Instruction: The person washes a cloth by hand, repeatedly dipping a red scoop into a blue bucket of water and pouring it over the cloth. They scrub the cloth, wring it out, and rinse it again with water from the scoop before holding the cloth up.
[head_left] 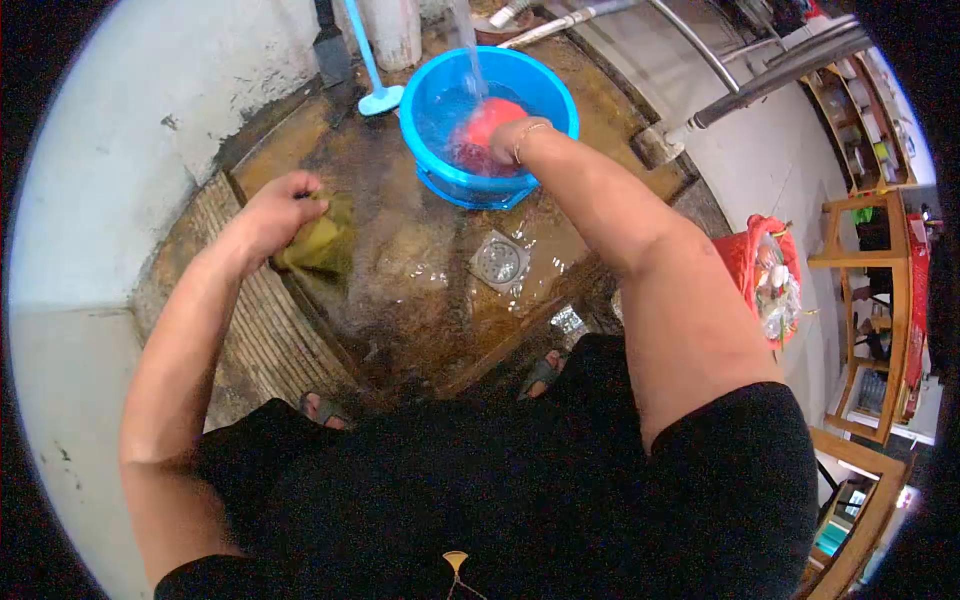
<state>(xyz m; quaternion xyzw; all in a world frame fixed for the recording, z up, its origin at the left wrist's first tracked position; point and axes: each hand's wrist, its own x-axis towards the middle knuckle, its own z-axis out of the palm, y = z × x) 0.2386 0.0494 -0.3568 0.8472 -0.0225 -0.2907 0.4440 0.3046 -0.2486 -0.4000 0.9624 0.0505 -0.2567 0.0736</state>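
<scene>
My left hand (280,215) is closed on a wet olive-green cloth (322,240), which hangs from the fingers above the wet floor. On the other side, my right hand (514,142) reaches into a blue plastic basin (422,160) and grips a red, rounded, bowl-like thing (492,116). Part of that red thing is under the water, and the fingers around it are partly hidden. A stream of water (465,40) falls into the basin from above, just behind the red thing.
A metal floor drain (499,260) lies in front of the basin. A light-blue long-handled brush (380,98) and a dark flat-bladed tool (331,58) lean at the wall. At right are a red-lined bin (735,262) of rubbish, a pipe (780,78) and wooden furniture (865,258).
</scene>
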